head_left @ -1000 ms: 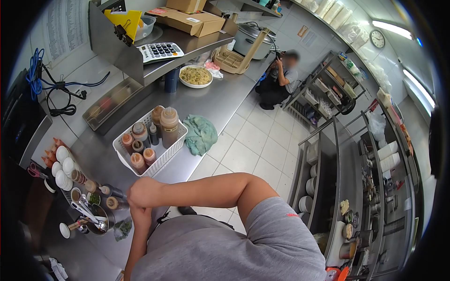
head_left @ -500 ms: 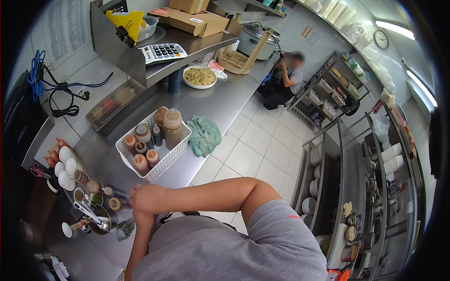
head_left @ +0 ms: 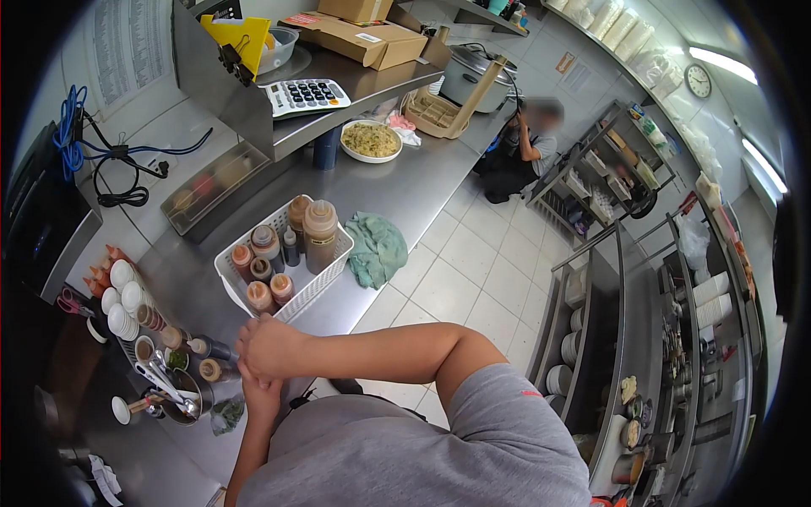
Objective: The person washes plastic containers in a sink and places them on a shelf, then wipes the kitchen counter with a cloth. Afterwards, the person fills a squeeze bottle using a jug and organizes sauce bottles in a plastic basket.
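Observation:
My right hand (head_left: 272,346) is closed over my left hand (head_left: 260,384), the two meeting at the counter's front edge. Much of the left hand is covered, so its fingers are hard to read. Just left of them lie a dark squeeze bottle (head_left: 211,347) and a second sauce bottle (head_left: 214,369) with a pale cap. Beyond the hands stands a white plastic basket (head_left: 316,294) holding several upright squeeze bottles of brown and orange sauce. A crumpled green cloth (head_left: 375,249) rests against the basket's right side.
A metal pot (head_left: 196,404) with spoons and stacks of white cups (head_left: 123,321) stand at left. Farther back are a plate of food (head_left: 371,141), a calculator (head_left: 305,97) on a shelf and a rice cooker (head_left: 478,80). A person (head_left: 519,152) crouches by the shelving.
The view has shifted slightly, moving the counter items a little right and down. My hands stay together; the right hand's fingers show more clearly over the left.

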A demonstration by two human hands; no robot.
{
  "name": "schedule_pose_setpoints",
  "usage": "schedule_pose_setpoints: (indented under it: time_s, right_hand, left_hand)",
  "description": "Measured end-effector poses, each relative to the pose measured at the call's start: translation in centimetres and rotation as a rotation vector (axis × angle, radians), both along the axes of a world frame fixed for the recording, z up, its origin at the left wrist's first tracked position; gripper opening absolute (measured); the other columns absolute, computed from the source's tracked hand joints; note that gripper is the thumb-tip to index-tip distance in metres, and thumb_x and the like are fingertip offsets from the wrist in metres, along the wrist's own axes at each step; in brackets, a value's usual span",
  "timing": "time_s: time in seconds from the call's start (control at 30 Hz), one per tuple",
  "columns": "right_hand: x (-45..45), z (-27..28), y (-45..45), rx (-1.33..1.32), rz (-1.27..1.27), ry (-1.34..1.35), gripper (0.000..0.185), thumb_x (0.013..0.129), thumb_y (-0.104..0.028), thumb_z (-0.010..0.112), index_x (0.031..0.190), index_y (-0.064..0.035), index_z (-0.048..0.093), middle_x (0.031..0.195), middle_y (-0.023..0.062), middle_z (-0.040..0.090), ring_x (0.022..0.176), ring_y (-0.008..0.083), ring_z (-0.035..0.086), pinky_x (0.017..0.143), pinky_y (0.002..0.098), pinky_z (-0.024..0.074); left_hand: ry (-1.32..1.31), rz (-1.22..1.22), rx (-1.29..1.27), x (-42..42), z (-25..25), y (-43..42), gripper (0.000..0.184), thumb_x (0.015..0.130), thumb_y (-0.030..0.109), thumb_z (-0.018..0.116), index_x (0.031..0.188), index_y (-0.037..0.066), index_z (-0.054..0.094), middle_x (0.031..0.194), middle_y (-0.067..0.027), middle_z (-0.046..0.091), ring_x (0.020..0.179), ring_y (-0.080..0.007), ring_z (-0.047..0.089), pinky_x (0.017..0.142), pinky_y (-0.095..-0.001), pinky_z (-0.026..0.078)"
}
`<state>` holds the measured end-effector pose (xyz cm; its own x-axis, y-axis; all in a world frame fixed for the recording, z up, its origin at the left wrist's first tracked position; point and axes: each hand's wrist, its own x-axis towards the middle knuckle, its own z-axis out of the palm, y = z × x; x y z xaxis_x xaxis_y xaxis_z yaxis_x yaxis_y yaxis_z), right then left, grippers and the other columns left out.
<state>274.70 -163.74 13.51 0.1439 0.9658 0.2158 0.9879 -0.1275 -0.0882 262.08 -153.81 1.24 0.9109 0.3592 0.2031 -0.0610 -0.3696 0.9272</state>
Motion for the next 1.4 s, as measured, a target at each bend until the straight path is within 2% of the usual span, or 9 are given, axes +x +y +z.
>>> schedule_pose_setpoints:
  time_s: [0.2, 0.3, 0.37, 0.43, 0.57, 0.7, 0.87, 1.2, 1.4]
  right_hand:
    - [1.8, -3.5, 0.5, -0.084, 0.110, 0.147, 0.043, 0.071, -0.046, 0.068, 0.079, -0.0039, 0.067, 0.073, 0.0112, 0.063, 0.074, 0.0299, 0.063, 0.067, 0.0399, 0.0490]
    - [0.8, -4.1, 0.4, 0.011, -0.009, 0.240, 0.043, 0.072, -0.047, 0.067, 0.074, -0.0048, 0.066, 0.072, 0.0108, 0.062, 0.073, 0.0289, 0.063, 0.065, 0.0401, 0.0489]
    - [-0.4, -4.2, 0.1, 0.054, -0.086, 0.243, 0.039, 0.072, -0.046, 0.066, 0.069, -0.0070, 0.067, 0.072, 0.0104, 0.063, 0.072, 0.0288, 0.063, 0.065, 0.0408, 0.0491]
    - [-0.9, -3.9, -0.2, 0.097, -0.162, 0.249, 0.037, 0.073, -0.045, 0.064, 0.064, -0.0093, 0.068, 0.073, 0.0100, 0.065, 0.070, 0.0288, 0.063, 0.065, 0.0416, 0.0493]
    - [-2.0, -3.9, -0.4, 0.079, -0.256, 0.246, 0.043, 0.077, -0.048, 0.065, 0.081, -0.0048, 0.065, 0.074, 0.0105, 0.061, 0.073, 0.0281, 0.062, 0.065, 0.0401, 0.0489]
    - [-2.2, -2.1, -0.7, 0.067, -0.269, 0.266, 0.050, 0.075, -0.042, 0.072, 0.106, -0.0049, 0.057, 0.088, 0.0122, 0.062, 0.082, 0.0309, 0.064, 0.070, 0.0404, 0.0510]
    - [-1.8, -5.2, -1.5, -0.045, -0.254, 0.524, 0.067, 0.070, -0.032, 0.080, 0.124, -0.0068, 0.049, 0.091, 0.0149, 0.061, 0.080, 0.0351, 0.066, 0.072, 0.0432, 0.0538]
    - [2.9, 12.9, -7.2, 0.329, -0.451, 0.391, 0.053, 0.067, -0.024, 0.080, 0.112, -0.0071, 0.057, 0.091, 0.0158, 0.065, 0.077, 0.0369, 0.067, 0.067, 0.0414, 0.0542]
    - [8.1, 8.8, -6.0, 0.320, -0.579, 0.184, 0.050, 0.069, -0.023, 0.076, 0.113, -0.0082, 0.057, 0.091, 0.0170, 0.065, 0.078, 0.0379, 0.066, 0.069, 0.0440, 0.0542]
  left_hand:
    - [0.044, 0.018, -0.162, 0.2, 0.4, -0.3, 0.080, 0.075, 0.007, 0.074, 0.141, -0.001, 0.028, 0.129, -0.0195, 0.049, 0.118, -0.0304, 0.054, 0.100, -0.0389, 0.041]
    - [-0.013, -0.056, 0.269, 0.2, -1.4, 0.7, 0.066, 0.076, 0.008, 0.072, 0.133, -0.002, 0.041, 0.128, -0.0176, 0.048, 0.118, -0.0302, 0.053, 0.100, -0.0385, 0.040]
    - [-0.027, 0.037, -0.140, 0.4, -1.2, -0.3, 0.050, 0.077, 0.010, 0.072, 0.122, -0.002, 0.053, 0.130, -0.0164, 0.046, 0.120, -0.0304, 0.051, 0.101, -0.0379, 0.039]
    - [-0.030, 0.063, -0.050, 0.6, -0.1, -0.7, 0.051, 0.077, 0.011, 0.072, 0.122, -0.001, 0.053, 0.128, -0.0163, 0.049, 0.120, -0.0303, 0.051, 0.101, -0.0383, 0.040]
    - [-0.082, 0.054, 0.194, 0.9, -0.9, -0.2, 0.056, 0.076, 0.013, 0.074, 0.124, 0.001, 0.050, 0.119, -0.0175, 0.056, 0.118, -0.0301, 0.053, 0.098, -0.0380, 0.041]
    - [0.142, 0.117, -0.143, 0.7, -0.6, -0.1, 0.066, 0.071, 0.014, 0.078, 0.127, 0.003, 0.046, 0.117, -0.0197, 0.058, 0.114, -0.0319, 0.057, 0.095, -0.0377, 0.044]
    - [0.108, -0.004, 0.006, -1.0, -5.1, 1.4, 0.074, 0.071, 0.017, 0.079, 0.133, 0.002, 0.043, 0.124, -0.0216, 0.056, 0.118, -0.0342, 0.055, 0.099, -0.0405, 0.043]
    - [0.199, -0.025, 0.043, -4.3, -1.4, 1.6, 0.054, 0.080, 0.010, 0.071, 0.130, 0.000, 0.051, 0.123, -0.0196, 0.058, 0.113, -0.0322, 0.058, 0.097, -0.0393, 0.045]
    - [0.170, 0.019, 0.015, -3.8, -0.1, 1.1, 0.050, 0.082, 0.005, 0.067, 0.129, 0.001, 0.052, 0.117, -0.0178, 0.061, 0.110, -0.0292, 0.060, 0.093, -0.0377, 0.047]
